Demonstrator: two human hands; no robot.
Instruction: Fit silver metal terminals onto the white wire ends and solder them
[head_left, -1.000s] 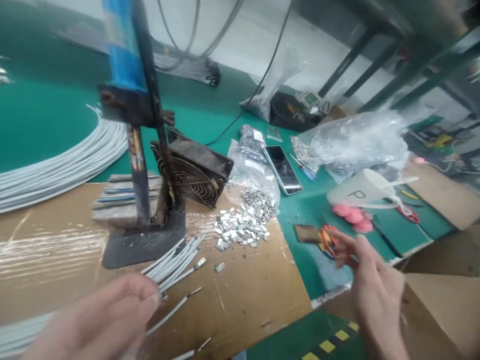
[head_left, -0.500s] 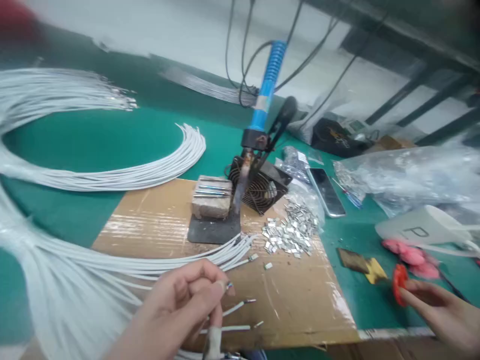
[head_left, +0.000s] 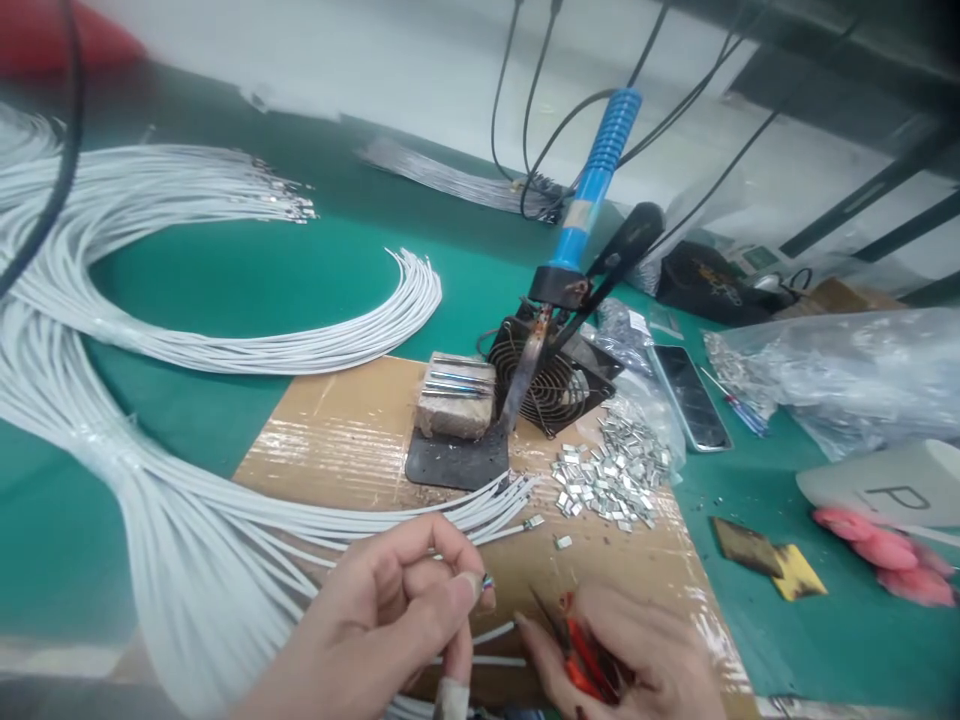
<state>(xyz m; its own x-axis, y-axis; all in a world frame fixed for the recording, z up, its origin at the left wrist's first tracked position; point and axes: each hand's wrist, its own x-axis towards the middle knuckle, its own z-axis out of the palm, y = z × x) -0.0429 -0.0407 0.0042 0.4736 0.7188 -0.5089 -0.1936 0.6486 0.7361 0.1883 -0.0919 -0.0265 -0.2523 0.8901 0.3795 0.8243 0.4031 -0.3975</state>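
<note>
Head view: the wire end I have pinched in my left hand shows only as a tiny tuft of coloured cores, blue and reddish specks just past my thumbnail; the rest is hidden behind my fingers. Thumb and forefinger are closed together on it, with no gap that I can see. My right hand is curled round the snips, orange-red in the handles and dark and narrow in the blades, blurred enough that I cannot tell whether the blades are parted. Both hands are over the cardboard, the snips just to the right of the wire end and apart from it. As for writing, I can read a large P on the whitish cup at far right; the white label on a plastic bag is too small to make out. The tuft points right, away from my left palm. The snips lie aslant, their long axis running from lower right to upper left, blade tips towards the far left. Beside my left hand, the pale cable bundle fans out, its far ends aimed right.
</note>
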